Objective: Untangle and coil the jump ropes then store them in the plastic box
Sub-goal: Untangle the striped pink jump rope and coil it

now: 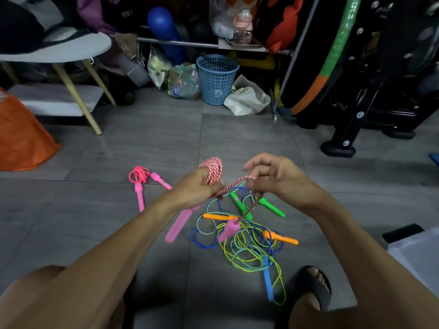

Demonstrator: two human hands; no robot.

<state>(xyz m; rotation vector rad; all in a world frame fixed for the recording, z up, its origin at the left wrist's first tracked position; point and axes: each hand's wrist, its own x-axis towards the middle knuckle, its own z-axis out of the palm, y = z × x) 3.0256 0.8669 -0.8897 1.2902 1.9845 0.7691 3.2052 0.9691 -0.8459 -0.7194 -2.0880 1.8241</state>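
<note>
black sandal point(316, 287), grey tiled floor point(142, 148), cluttered storeroom

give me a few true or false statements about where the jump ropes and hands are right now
1. The left hand holds a coil of red and white rope. True.
2. The right hand is resting flat on the floor. False: it is raised, pinching a strand of the same rope.
3. A pink rope lies coiled on the floor, apart from the tangle. True.
4. All the ropes are already in the plastic box. False: a tangle of blue, green and yellow rope lies on the floor tiles.
5. The blue basket stands at the back, by the clutter. True.
6. The orange handles are in the left hand's grip. False: they lie in the tangle.
</note>
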